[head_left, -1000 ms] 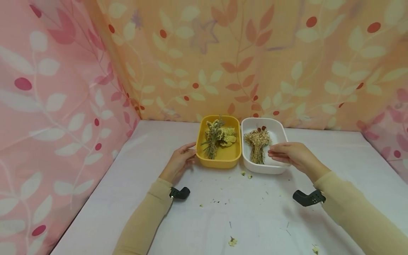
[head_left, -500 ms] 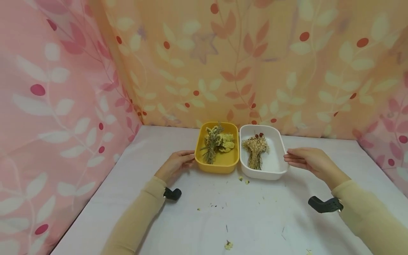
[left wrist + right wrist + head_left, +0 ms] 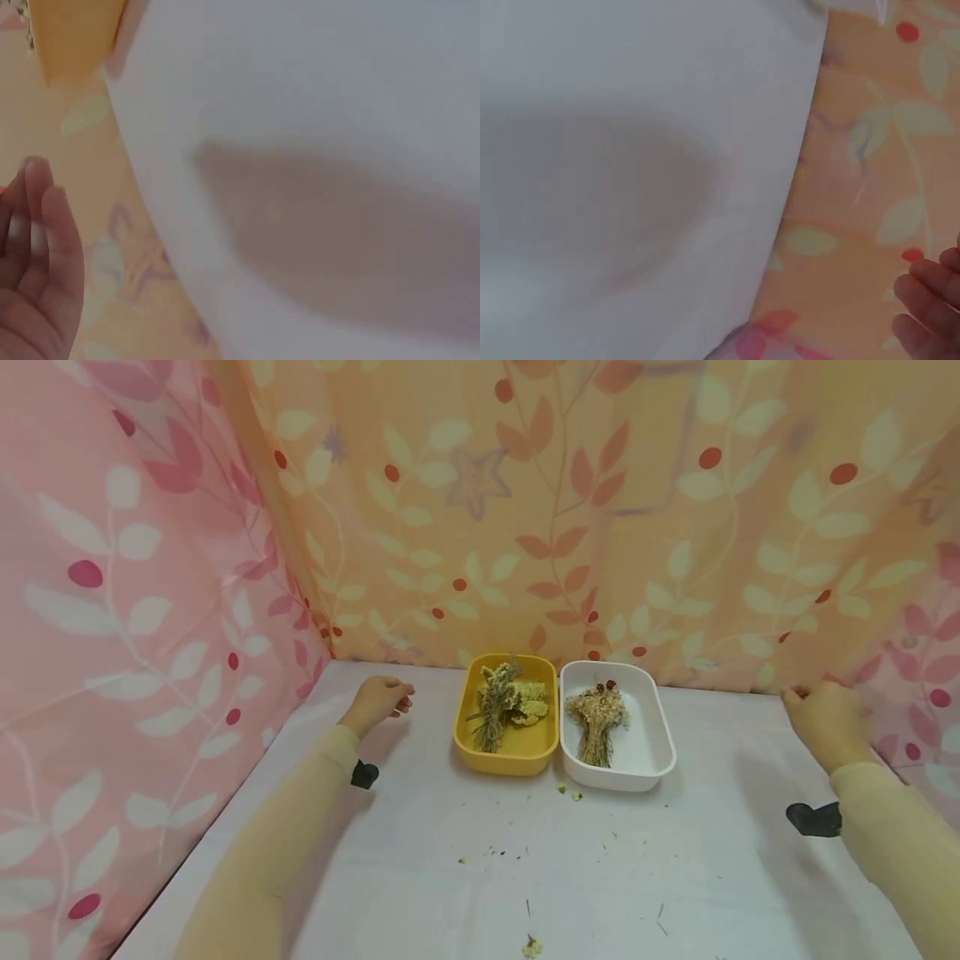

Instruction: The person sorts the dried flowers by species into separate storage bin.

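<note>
My left hand (image 3: 377, 703) hovers over the table left of the yellow tray (image 3: 506, 763), apart from it, with loosely bent fingers and nothing in them. Far to the right, my right hand (image 3: 828, 724) is raised near the back corner, well away from the white tray (image 3: 651, 752); it holds nothing. The two trays stand side by side. Inside the yellow one lie a tied bunch of dried flowers (image 3: 492, 710) and pale yellow flower heads (image 3: 531, 703). A bunch of dried beige flowers (image 3: 597, 722) lies in the white one, with small dark red blooms (image 3: 607, 686) at its top.
The white-covered table (image 3: 420, 877) carries scattered plant bits, among them a small flower piece (image 3: 532, 947) near the front and crumbs (image 3: 567, 792) before the trays. A patterned orange cloth (image 3: 420, 527) hangs behind, and a pink one (image 3: 135, 635) at the left.
Both hands have left the trays' outer sides: the left moved left, the right moved far right. The trays and flowers keep their places while the view shifts slightly.
</note>
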A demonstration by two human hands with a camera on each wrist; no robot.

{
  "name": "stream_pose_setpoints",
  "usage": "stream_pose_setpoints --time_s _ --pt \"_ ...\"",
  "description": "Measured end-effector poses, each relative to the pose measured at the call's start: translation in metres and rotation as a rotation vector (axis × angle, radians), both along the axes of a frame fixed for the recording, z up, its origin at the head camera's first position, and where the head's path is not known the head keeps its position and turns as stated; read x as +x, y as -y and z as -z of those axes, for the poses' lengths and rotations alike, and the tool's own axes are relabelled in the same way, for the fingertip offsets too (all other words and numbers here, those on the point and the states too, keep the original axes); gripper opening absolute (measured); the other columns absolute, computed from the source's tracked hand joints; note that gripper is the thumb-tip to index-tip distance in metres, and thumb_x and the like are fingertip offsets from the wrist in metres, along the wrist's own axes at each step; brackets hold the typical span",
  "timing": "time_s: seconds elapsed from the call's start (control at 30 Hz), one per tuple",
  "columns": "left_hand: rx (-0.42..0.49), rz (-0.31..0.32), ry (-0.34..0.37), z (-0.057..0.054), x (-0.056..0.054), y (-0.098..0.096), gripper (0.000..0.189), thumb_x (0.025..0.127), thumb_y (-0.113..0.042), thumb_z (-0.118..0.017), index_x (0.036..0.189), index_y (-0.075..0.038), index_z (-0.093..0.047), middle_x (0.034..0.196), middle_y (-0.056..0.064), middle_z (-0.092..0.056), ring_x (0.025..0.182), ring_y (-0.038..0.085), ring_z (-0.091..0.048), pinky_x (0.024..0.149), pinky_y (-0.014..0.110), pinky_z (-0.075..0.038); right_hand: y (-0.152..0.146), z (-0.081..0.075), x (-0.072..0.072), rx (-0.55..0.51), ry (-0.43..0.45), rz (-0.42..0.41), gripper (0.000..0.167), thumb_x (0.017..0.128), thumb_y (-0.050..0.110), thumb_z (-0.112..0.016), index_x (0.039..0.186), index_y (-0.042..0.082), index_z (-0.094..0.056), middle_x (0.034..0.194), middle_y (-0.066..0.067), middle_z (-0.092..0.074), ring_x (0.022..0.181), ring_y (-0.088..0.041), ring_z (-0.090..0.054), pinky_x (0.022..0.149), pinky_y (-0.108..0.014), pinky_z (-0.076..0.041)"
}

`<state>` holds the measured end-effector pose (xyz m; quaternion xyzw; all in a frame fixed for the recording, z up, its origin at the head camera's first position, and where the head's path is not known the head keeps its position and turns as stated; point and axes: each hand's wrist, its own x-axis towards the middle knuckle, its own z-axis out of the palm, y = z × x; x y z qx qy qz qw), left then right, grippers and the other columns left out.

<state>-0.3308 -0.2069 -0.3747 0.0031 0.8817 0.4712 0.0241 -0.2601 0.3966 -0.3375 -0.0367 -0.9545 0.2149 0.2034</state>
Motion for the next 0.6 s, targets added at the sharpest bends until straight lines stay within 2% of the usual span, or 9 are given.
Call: stream_pose_setpoints --time_s 0.03,0.1,0.13,0.23,0.27,0.4,0.5,0.6 --pt "-0.068 -0.018 -0.047 -0.005 -0.004 0.000 0.034 0.103 -0.026 -0.051 0.111 0.001 -0.070 0.087 0.007 -0.069 0.081 0.014 -0.065 0.075 0.026 -0.056 -0.005 -0.003 0.000 0.102 -0.053 0.038 0.038 0.099 0.018 -0.049 0.078 -0.007 -0.067 0.057 -0.018 -0.059 0.051 -0.031 -0.054 0.046 -0.037 -0.038" --pt "-0.208 -0.054 -0.143 -0.014 -0.011 -0.001 0.034 0.103 -0.027 -0.050 0.093 -0.001 -0.070 0.076 0.006 -0.063 0.074 0.016 -0.060 0.067 0.028 -0.050 -0.013 -0.007 0.000 0.197 -0.118 0.066 0.039 0.098 0.016 -0.049 0.069 -0.006 -0.060 0.054 -0.022 -0.051 0.052 -0.043 -0.048 0.044 -0.041 -0.032" --pt "-0.284 -0.064 -0.193 -0.017 -0.014 -0.002 0.036 0.103 -0.027 -0.049 0.084 -0.002 -0.067 0.072 0.005 -0.059 0.071 0.018 -0.057 0.065 0.030 -0.047 -0.015 -0.007 0.000 0.213 -0.148 0.064 0.040 0.098 0.016 -0.051 0.064 -0.005 -0.057 0.051 -0.020 -0.048 0.049 -0.042 -0.047 0.042 -0.041 -0.033" --pt "-0.487 -0.095 -0.348 -0.025 -0.021 -0.004 0.039 0.102 -0.023 -0.047 0.070 -0.003 -0.058 0.069 0.006 -0.050 0.063 0.023 -0.051 0.059 0.039 -0.046 -0.019 -0.004 0.000 0.283 -0.235 0.041 0.035 0.096 0.014 -0.055 0.067 -0.006 -0.056 0.048 -0.019 -0.046 0.044 -0.040 -0.042 0.039 -0.044 -0.032" --pt "-0.531 -0.097 -0.395 -0.026 -0.023 -0.004 0.039 0.101 -0.020 -0.047 0.069 -0.001 -0.056 0.069 0.009 -0.050 0.062 0.025 -0.050 0.058 0.043 -0.047 -0.019 -0.002 -0.001 0.315 -0.287 0.022 0.034 0.095 0.013 -0.056 0.067 -0.007 -0.055 0.047 -0.018 -0.044 0.042 -0.038 -0.040 0.038 -0.044 -0.032" --pt "-0.723 -0.094 -0.607 -0.025 -0.031 -0.005 0.037 0.100 -0.015 -0.050 0.078 0.005 -0.071 0.079 0.019 -0.065 0.073 0.034 -0.062 0.064 0.050 -0.057 -0.019 0.009 -0.007 0.449 -0.452 -0.047 0.033 0.088 0.008 -0.059 0.059 -0.004 -0.047 0.045 -0.011 -0.035 0.036 -0.028 -0.029 0.034 -0.043 -0.030" --pt "-0.912 -0.091 -0.819 -0.022 -0.036 -0.005 0.035 0.100 -0.017 -0.055 0.081 0.006 -0.074 0.079 0.019 -0.070 0.077 0.036 -0.066 0.069 0.047 -0.058 -0.021 0.016 -0.010 0.488 -0.490 -0.065 0.035 0.085 0.004 -0.063 0.057 -0.003 -0.044 0.044 -0.012 -0.032 0.034 -0.030 -0.030 0.032 -0.045 -0.032" --pt "-1.060 -0.121 -0.999 -0.019 -0.040 -0.005 0.034 0.100 -0.021 -0.058 0.083 0.004 -0.074 0.079 0.018 -0.072 0.075 0.035 -0.068 0.071 0.045 -0.057 -0.025 0.023 -0.011 0.508 -0.503 -0.085 0.029 0.081 -0.001 -0.069 0.064 -0.006 -0.046 0.043 -0.015 -0.034 0.034 -0.036 -0.034 0.034 -0.051 -0.038"
